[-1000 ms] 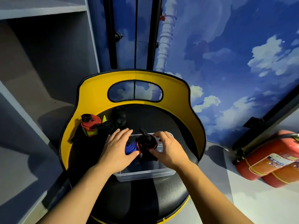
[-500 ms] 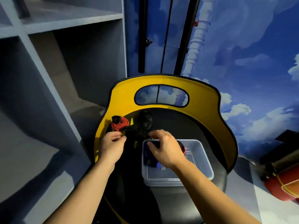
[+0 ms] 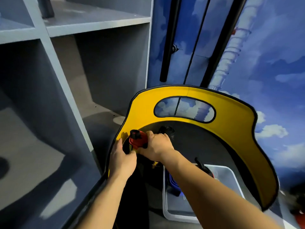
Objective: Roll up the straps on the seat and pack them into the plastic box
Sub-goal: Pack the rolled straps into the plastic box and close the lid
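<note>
At the back left of the seat (image 3: 206, 146), close against its yellow backrest (image 3: 231, 119), both hands met on a rolled red strap (image 3: 137, 140). The right hand (image 3: 156, 146) had its fingers curled over the right side of the roll, gripping it, while the left hand (image 3: 123, 160) came in from below and to the left with its fingers bent around the dark and yellow webbing (image 3: 127, 147) just under the red roll; exactly how those fingers pinched could not be told, since the roll and the other hand covered them. A black strap bundle (image 3: 166, 130) lay on the dark seat pad just behind the right hand, near the foot of the backrest. Nearer the person and to the right, the clear plastic box (image 3: 231, 176) sat on the seat, partly crossed by the right forearm. Inside it showed a blue rolled strap (image 3: 174, 184) at the left side and a black roll with a red edge (image 3: 205, 170) toward the back. A small yellow buckle or tag (image 3: 155, 164) lay on the seat between the hands and the box. Grey shelving (image 3: 66, 63) stood to the left, and a wall painted with blue sky and clouds (image 3: 272, 71) rose behind the seat.
</note>
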